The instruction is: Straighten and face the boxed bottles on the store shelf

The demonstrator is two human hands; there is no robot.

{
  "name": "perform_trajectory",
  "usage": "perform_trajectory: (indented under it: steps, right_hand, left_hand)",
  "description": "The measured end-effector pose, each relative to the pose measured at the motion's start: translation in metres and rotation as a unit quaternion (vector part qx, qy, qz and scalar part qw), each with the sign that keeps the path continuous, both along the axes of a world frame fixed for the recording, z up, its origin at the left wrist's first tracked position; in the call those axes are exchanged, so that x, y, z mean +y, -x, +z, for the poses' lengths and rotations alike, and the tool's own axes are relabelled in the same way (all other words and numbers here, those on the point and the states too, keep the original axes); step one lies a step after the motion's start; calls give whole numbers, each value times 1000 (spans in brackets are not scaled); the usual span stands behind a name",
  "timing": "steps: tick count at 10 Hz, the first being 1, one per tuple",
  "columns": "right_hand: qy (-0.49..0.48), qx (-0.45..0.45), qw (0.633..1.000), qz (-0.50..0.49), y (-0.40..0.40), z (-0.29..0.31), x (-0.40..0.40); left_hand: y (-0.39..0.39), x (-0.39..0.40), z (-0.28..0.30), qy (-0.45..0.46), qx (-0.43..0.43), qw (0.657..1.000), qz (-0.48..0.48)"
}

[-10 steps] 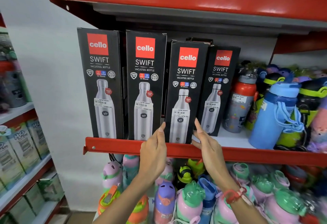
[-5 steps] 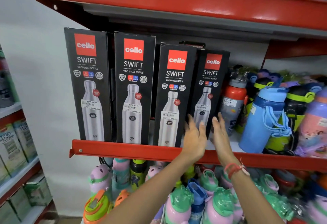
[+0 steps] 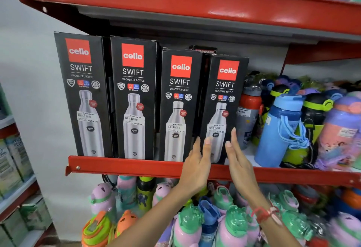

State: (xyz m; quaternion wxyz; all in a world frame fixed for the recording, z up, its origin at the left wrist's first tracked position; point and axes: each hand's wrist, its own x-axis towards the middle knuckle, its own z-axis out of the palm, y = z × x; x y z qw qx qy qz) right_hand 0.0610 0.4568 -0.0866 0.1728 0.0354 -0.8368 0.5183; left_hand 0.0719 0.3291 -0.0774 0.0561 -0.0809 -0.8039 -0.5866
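Four black "cello SWIFT" boxed bottles stand upright in a row at the front lip of the red shelf (image 3: 125,165), labels facing out. From left to right they are the first box (image 3: 84,82), second box (image 3: 134,90), third box (image 3: 178,98) and fourth box (image 3: 224,94). My left hand (image 3: 195,165) and my right hand (image 3: 239,161) are raised with flat, straight fingers in front of the fourth box's lower part, palms facing each other. Neither hand curls around anything. Whether the fingertips touch the box I cannot tell. The fourth box's bottom edge is hidden behind my hands.
Loose bottles crowd the shelf right of the boxes: a red-and-grey bottle (image 3: 248,114) right beside the fourth box, then a blue bottle (image 3: 281,129). Several pink and green kids' bottles (image 3: 230,225) fill the shelf below. Another red shelf (image 3: 195,2) hangs overhead; a white wall lies left.
My hands left the third box and went right to the fourth one. That box, set back before, now stands forward, level with the others.
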Motion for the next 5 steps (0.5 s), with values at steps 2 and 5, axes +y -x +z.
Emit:
perform_trajectory:
  steps: [2,5]
  right_hand:
    - [-26,16,999,-8,-20,-3,3]
    - [-99,180,972,-112,-28,43,-19]
  left_hand:
    - [-21,-6,-2,4,-4,1000,-9]
    - [-34,-39,53,9,144,989,25]
